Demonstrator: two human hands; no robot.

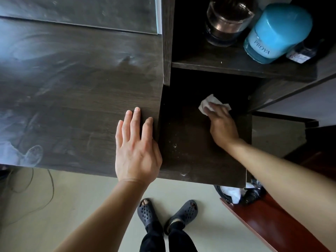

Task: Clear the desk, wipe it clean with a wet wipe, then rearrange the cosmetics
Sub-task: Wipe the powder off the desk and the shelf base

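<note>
Wiping hand: right hand (221, 122) reaches into the low open compartment (183, 142) of the desk, fingers laid nearly flat over a crumpled white wet wipe (207, 103), pressing it onto the compartment floor near the far wall.
Bracing hand: left hand (136, 150) lies palm down, fingers straight and slightly spread, holding nothing, at the right near edge of the streaked dark wood desk top (72, 79).
Shelf above: clear glass jar (227, 20) on the left, turquoise round-capped bottle (276, 33) marked PROYA to its right, small dark bottle (301, 53) just beside it.
Floor: black-lined waste bin (241, 195) at the near right.
</note>
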